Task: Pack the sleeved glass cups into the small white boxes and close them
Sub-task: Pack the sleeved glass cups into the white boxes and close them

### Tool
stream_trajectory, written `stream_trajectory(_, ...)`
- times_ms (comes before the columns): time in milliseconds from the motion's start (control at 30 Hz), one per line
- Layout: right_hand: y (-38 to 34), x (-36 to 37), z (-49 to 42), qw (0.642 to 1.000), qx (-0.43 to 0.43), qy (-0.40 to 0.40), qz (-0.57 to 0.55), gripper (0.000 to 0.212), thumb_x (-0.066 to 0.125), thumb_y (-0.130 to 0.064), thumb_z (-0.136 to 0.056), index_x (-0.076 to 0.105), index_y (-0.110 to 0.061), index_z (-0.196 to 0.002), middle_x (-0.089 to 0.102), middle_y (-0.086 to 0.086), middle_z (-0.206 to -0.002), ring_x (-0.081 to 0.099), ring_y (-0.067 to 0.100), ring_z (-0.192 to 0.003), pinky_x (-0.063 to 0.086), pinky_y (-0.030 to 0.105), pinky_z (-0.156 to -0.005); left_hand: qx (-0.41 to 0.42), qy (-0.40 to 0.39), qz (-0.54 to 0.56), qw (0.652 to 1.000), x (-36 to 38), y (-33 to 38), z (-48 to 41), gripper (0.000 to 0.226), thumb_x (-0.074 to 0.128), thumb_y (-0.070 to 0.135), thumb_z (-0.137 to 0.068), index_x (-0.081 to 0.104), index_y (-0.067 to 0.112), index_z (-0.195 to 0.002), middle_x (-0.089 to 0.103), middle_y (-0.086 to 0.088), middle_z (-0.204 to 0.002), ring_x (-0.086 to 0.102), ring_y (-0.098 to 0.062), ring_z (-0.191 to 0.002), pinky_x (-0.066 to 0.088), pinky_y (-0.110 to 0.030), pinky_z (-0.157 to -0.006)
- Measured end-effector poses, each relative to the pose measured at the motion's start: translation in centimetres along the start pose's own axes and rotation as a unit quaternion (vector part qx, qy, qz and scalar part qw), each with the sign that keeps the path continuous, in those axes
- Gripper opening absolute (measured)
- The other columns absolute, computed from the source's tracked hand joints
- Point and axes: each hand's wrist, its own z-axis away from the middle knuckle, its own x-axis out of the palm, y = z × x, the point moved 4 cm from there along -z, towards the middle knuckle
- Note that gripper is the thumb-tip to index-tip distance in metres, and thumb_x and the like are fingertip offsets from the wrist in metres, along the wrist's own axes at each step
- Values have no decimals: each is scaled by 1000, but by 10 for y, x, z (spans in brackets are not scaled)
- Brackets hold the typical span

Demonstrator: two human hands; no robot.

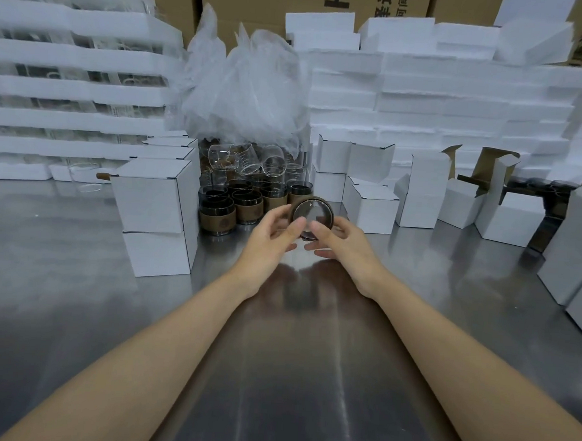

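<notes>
**Head view.** Brown corrugated cartons (277, 3) along the back carry black printed characters. These are cut off by the top edge and cannot be read in full.

The left hand (271, 239) and right hand (345, 246) together grasp one round glass cup with a brown band-like sleeve (311, 218), with fingers and thumbs curled round its wall. The cup is held above the brushed steel table (276, 354) and tipped so that a circular end faces the camera. Whether that end is the mouth or the base cannot be told.

Behind it stands a cluster of like sleeved cups (246, 201). Some sleeves bear a dark round emblem too small to read. Above them, bare clear glasses (245, 160) lie under crumpled transparent plastic film (243, 83).

Closed small white cardboard boxes (156, 196) are stacked two high, just left of the cluster. Open white boxes with brown inner flaps (494, 183) stand to the right, the outermost cut off by the frame edge. Layered white foam trays (71, 84) at the left hold glassware too blurred to make out.
</notes>
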Motion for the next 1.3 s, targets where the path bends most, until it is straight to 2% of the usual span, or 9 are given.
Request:
stream_trajectory(133, -1, 3, 1, 1000, 14, -18, 22, 54, 63, -60, -72, 61, -17, -105, 75, 6, -85, 71, 19, -77, 55, 27, -74, -32, 30, 17, 999, -3, -2, 0, 42, 59, 37, -92, 54, 13, -125, 65, 8, -97, 67, -6, -90, 54, -26, -83)
stream_trajectory(233, -1, 4, 1, 998, 10, -34, 43, 32, 59, -53, -85, 62, -25, -100, 70, 7, -72, 65, 19, -66, 51, 29, -70, -31, 27, 13, 999, -4, -1, 0, 44, 60, 32, -92, 52, 15, -131, 65, 6, -109, 63, -8, -102, 54, -24, -85)
stream_trajectory(300, -1, 4, 0, 998, 5, -45, 44, 22, 55, -43, -94, 63, -27, -106, 71, 5, -79, 67, 19, -73, 52, 29, -74, -17, 12, 11, 1000, -3, 0, 1, 49, 62, 19, -92, 47, 14, -139, 61, 3, -126, 57, -6, -117, 51, -23, -92)
stream_trajectory(433, -4, 4, 2, 998, -9, -46, 29, 46, 57, -43, -91, 51, -27, -134, 71, 0, -99, 68, 21, -90, 53, 33, -83, 17, 8, 16, 1000, -5, 1, 2, 64, 66, -5, -84, 42, 10, -142, 57, 4, -129, 55, -3, -119, 47, -15, -91)
stream_trajectory(567, -5, 2, 3, 999, -7, -33, 7, 63, 65, -34, -86, 39, -28, -142, 70, 4, -110, 68, 14, -91, 53, 32, -85, 18, 10, 25, 999, -5, 0, 1, 70, 69, -16, -76, 47, 13, -137, 61, 13, -119, 59, -1, -113, 50, -22, -94)
stream_trajectory(700, -5, 3, 3, 999, -43, -17, 5, 55, 73, -4, -82, 50, -17, -131, 64, 3, -121, 67, 7, -97, 52, 23, -84, 2, 3, 26, 1000, -5, -5, -2, 65, 67, -20, -74, 55, 23, -121, 66, 10, -113, 62, 6, -104, 50, -14, -83)
stream_trajectory(833, -5, 4, 1, 995, -90, -10, 34, 70, 77, 14, -67, 50, -31, -114, 55, -8, -118, 61, 6, -108, 50, 19, -88, 6, -40, -35, 999, -1, -6, 0, 59, 67, -17, -74, 57, 10, -126, 68, -4, -117, 63, -7, -109, 50, -20, -89)
stream_trajectory(1133, -13, 15, 5, 969, -213, 30, 124, 72, 86, 4, -60, 48, -34, -110, 56, -14, -115, 58, 7, -108, 47, 22, -96, 98, 38, -63, 992, -1, 6, 4, 62, 64, -27, -69, 51, 9, -118, 59, -1, -116, 60, 6, -100, 48, -13, -82)
stream_trajectory(1300, -14, 16, 6, 963, -232, 20, 132, 68, 83, 7, -63, 49, -25, -112, 50, -11, -118, 57, 12, -112, 48, 26, -97, 107, 38, -59, 992, -1, 5, 4, 61, 69, -24, -69, 49, 9, -117, 58, -2, -117, 60, -4, -106, 49, -16, -85)
